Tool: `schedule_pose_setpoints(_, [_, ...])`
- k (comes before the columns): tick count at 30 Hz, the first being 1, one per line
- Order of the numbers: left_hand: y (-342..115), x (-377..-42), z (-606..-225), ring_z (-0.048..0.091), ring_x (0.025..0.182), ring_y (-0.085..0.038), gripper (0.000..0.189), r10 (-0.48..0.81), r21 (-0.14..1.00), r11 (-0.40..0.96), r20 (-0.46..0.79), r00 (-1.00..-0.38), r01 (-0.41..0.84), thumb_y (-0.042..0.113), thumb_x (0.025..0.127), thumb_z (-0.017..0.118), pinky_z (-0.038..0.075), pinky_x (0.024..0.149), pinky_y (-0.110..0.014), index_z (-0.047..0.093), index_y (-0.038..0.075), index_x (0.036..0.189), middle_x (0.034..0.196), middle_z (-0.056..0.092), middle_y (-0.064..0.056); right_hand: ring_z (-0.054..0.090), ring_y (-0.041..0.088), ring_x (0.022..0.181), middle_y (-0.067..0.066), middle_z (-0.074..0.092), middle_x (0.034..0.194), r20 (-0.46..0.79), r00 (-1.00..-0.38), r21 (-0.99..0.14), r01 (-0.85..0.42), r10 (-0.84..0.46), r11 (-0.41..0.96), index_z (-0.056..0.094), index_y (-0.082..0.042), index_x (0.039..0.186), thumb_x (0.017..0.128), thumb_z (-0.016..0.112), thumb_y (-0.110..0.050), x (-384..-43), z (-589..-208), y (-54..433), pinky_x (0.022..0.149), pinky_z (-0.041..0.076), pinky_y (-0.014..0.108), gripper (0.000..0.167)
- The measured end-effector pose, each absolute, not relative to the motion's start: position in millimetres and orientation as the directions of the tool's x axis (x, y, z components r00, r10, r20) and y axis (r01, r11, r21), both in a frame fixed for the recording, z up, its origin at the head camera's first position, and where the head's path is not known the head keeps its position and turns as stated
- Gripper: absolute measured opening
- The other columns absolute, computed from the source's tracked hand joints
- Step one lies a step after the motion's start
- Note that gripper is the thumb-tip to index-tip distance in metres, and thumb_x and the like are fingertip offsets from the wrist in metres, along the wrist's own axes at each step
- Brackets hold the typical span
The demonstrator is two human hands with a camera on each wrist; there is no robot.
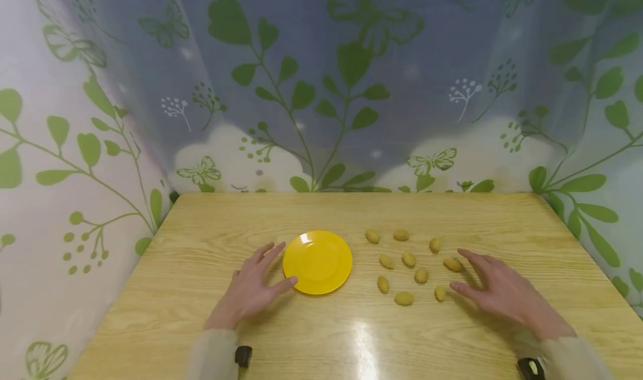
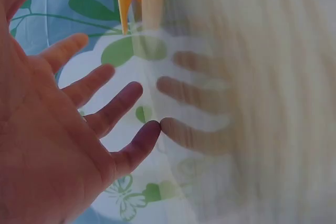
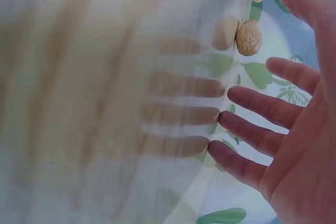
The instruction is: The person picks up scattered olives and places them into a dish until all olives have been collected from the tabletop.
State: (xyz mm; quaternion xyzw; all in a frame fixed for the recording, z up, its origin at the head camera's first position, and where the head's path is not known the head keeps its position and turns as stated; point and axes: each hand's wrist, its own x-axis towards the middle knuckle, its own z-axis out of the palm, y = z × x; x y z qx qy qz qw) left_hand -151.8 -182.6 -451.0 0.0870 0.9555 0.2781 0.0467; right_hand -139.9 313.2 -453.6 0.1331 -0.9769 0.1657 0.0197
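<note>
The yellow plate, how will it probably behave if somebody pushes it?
The yellow plate lies flat, so it would likely slide rather than roll. Being glossy, it may feel slippery. Holding an even, round shape, it is probably stiff.

The plate [image 1: 317, 263] is showing yellow, the nuts [image 1: 409, 259] tan, the tabletop [image 1: 281, 324] yellowish wood grain, the curtain [image 1: 427, 67] green leaves on blue and white.

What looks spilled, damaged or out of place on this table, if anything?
Nothing stands out. The yellow plate sits flat with no visible chips. The ten walnuts lie apart from one another to its right on the wooden table, with no cracked shells that I can see.
</note>
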Motion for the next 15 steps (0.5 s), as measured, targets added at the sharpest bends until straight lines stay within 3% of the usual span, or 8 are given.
schedule_pose_setpoints(6, [-176.5,-161.3,-452.1,0.039,0.144,-0.046,0.079,0.221,0.558,0.817,-0.063,-0.973,0.149,0.063,0.093,0.063,0.029,0.113,-0.072,0.037,0.029,0.159,0.159,0.043,-0.013,0.062,0.051,0.115,0.028,0.066,0.129,0.098,-0.954,-0.336,-0.299,-0.283,0.893,0.058,-0.004,0.141,0.094,0.070,-0.049,-150.2,-452.9,320.3,0.091,0.049,0.067,0.067])
schedule_pose_setpoints(15, [-172.9,-171.5,-457.3,0.047,0.134,-0.037,0.087,0.230,0.613,0.783,-0.118,-0.966,0.111,0.056,0.086,0.073,0.041,0.108,-0.065,0.039,0.023,0.159,0.150,0.046,-0.014,0.070,0.039,0.099,0.018,0.075,0.110,0.218,-0.927,-0.385,-0.369,-0.306,0.846,0.072,-0.007,0.123,0.084,0.083,-0.031,-162.9,-458.9,330.2,0.088,0.051,0.062,0.047])
